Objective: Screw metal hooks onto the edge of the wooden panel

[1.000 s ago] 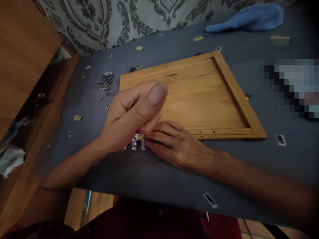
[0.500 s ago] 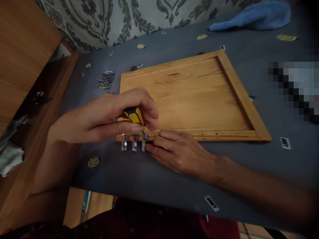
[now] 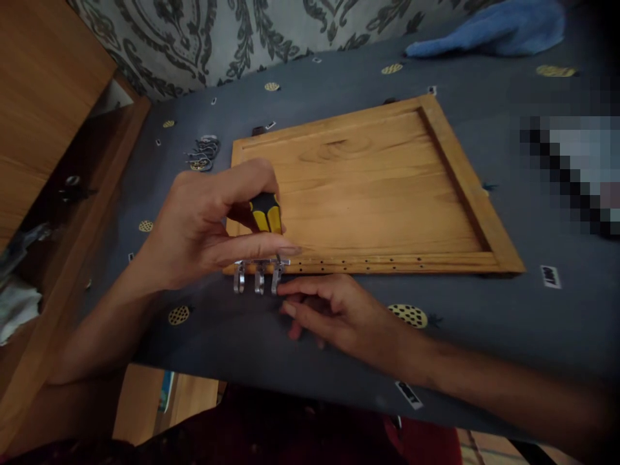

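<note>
My left hand (image 3: 217, 223) is closed round the black and yellow handle of a screwdriver (image 3: 266, 213), held upright over the near rail of a wooden framed panel (image 3: 368, 194). Its shaft goes down to the rightmost of three metal hooks (image 3: 276, 279), where the tip is hard to make out. These hooks sit in a row at the rail's left end and jut past its edge. My right hand (image 3: 351, 316) is just below the rail. Its fingers are apart, the index fingertip at the rightmost hook, with nothing held. Small dark holes run along the rail.
A pile of loose metal hooks (image 3: 204, 152) lies beyond the panel's left corner. A blue cloth (image 3: 504, 29) lies at the back right, and a blurred-out object (image 3: 581, 174) is at the right. Wooden furniture with an open shelf (image 3: 72, 213) borders the left side.
My right hand has drawn back off the rail towards me, its fingers loosened, and the holes there now show. My left hand has shifted its hold on the screwdriver, which stands more upright.
</note>
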Demonstrator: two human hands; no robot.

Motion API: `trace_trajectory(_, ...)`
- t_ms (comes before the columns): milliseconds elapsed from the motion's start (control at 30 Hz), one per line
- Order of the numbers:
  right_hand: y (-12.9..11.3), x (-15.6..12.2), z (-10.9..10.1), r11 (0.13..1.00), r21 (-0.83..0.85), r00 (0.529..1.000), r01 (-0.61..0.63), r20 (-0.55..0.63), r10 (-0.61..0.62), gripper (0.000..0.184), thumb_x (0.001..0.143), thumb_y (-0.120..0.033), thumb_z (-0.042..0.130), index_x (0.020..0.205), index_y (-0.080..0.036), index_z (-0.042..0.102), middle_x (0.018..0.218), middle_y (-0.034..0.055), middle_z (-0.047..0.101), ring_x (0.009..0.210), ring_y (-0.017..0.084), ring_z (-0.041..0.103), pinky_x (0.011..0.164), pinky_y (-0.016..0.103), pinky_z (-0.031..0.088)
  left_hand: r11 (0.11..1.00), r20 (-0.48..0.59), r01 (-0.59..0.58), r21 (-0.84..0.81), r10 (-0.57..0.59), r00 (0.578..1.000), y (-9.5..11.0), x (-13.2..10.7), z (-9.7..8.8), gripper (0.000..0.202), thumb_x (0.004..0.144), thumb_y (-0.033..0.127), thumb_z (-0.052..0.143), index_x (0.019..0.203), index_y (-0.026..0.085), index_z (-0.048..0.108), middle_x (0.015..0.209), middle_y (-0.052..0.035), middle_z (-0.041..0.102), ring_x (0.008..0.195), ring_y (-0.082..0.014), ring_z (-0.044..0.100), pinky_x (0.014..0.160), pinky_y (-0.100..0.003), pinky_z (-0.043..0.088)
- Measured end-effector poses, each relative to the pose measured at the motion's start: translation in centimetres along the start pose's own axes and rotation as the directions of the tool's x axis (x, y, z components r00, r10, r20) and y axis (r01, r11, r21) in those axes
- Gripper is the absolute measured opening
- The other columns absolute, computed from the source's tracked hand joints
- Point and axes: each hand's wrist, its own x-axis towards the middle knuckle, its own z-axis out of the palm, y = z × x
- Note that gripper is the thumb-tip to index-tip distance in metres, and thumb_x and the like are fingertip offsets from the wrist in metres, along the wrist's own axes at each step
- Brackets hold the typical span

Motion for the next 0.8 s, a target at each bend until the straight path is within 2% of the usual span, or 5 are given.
trace_trajectory(100,0.3,-0.1,-0.1,0.99,0.136,0.998,-0.039,0.054,0.032,0.028,0.096,-0.023,0.052,0.119,-0.013,0.063,0.079,0.006,0.074,0.061,0.012,0.068,0.053,0.024,0.057,0.994,-0.065,0.099,-0.056,-0.103,0.993,-0.4,-1.0,0.4,0.028,0.084,0.027,0.071,0.108,0.021,0.059,0.095,-0.0002,0.063,0.075,-0.0121,0.064,0.061,-0.02,0.052)
trace_trajectory(200,1.0,-0.1,-0.3,0.977,0.21,0.995,-0.047,0.099,0.027,0.028,0.097,-0.025,0.051,0.121,-0.012,0.06,0.092,0.01,0.074,0.079,0.016,0.073,0.067,0.029,0.062,0.996,-0.013,0.077,-0.05,-0.078,0.997,-0.4,-1.5,0.0,0.034,0.09,0.021,0.063,0.122,0.025,0.054,0.113,-0.0012,0.062,0.088,-0.0135,0.066,0.076,-0.024,0.054)
trace_trajectory(400,2.0,0.0,-0.4,0.903,0.414,0.981,-0.117,0.192,0.039,0.032,0.095,-0.016,0.055,0.126,-0.015,0.049,0.114,0.013,0.068,0.101,0.017,0.071,0.084,0.032,0.061,0.983,0.12,0.099,-0.156,-0.081,0.989,0.2,-1.8,-1.2,0.04,0.091,0.014,0.052,0.13,0.024,0.05,0.108,-0.0046,0.064,0.099,-0.0188,0.068,0.083,-0.03,0.058)
trace_trajectory(567,1.5,0.0,-0.4,0.905,0.404,0.983,-0.133,0.169,0.069,0.021,0.094,-0.015,0.055,0.114,-0.017,0.051,0.104,0.0077,0.067,0.092,0.014,0.071,0.078,0.027,0.061,0.96,0.056,0.188,-0.208,-0.18,0.982,0.5,-2.3,-0.8,0.036,0.093,0.014,0.052,0.128,0.024,0.052,0.106,-0.0032,0.063,0.095,-0.0178,0.071,0.083,-0.03,0.058)
trace_trajectory(800,0.2,0.4,-0.4,0.918,0.333,0.973,-0.216,0.148,0.176,0.009,0.093,-0.025,0.057,0.096,-0.018,0.053,0.093,0.005,0.065,0.078,0.012,0.068,0.069,0.025,0.058,0.978,0.022,0.122,-0.172,-0.12,0.993,0.2,-2.1,-0.6,0.024,0.093,0.018,0.056,0.118,0.018,0.055,0.1,-0.0021,0.067,0.088,-0.0168,0.072,0.073,-0.028,0.059)
